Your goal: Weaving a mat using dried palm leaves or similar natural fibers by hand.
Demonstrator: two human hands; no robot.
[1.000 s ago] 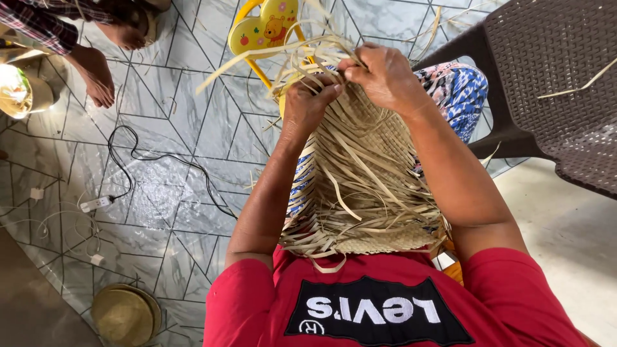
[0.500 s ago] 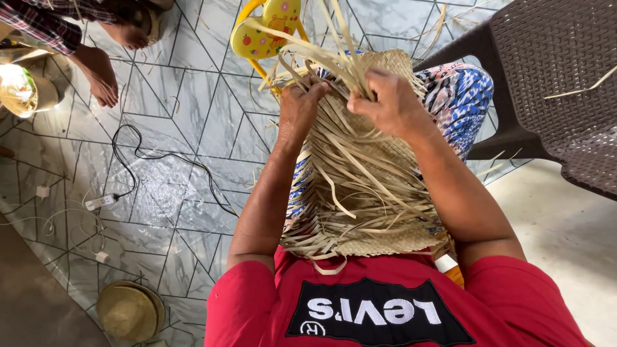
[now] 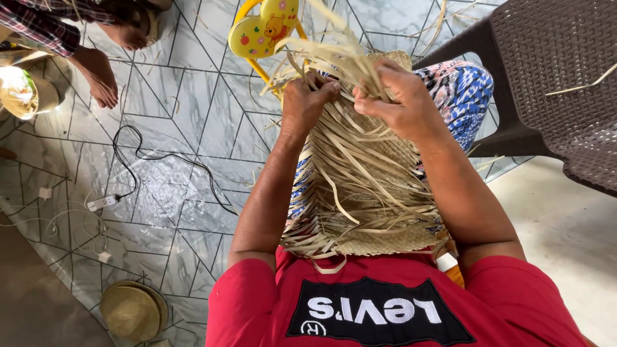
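Note:
A half-woven mat of pale straw strips [image 3: 360, 186] lies over my lap, loose strips fanning out at its far end. My left hand [image 3: 307, 101] pinches strips at the mat's far edge, fingers closed on them. My right hand [image 3: 400, 103] grips a bundle of strips beside it, close to the left hand. Both forearms run down either side of the mat. My red shirt fills the bottom of the view, and a patterned blue cloth [image 3: 459, 90] covers my knee under the mat.
A small yellow child's chair [image 3: 263, 29] stands beyond the mat. A dark woven plastic chair [image 3: 553, 83] is at the right. Another person's bare feet [image 3: 103, 77] rest at top left. A black cable and power strip [image 3: 103, 202] cross the tiled floor; a straw hat [image 3: 132, 311] lies bottom left.
Both hands have moved slightly nearer along the mat's far edge, and the loose strips have been pulled and rearranged upward. The mat stays on my lap.

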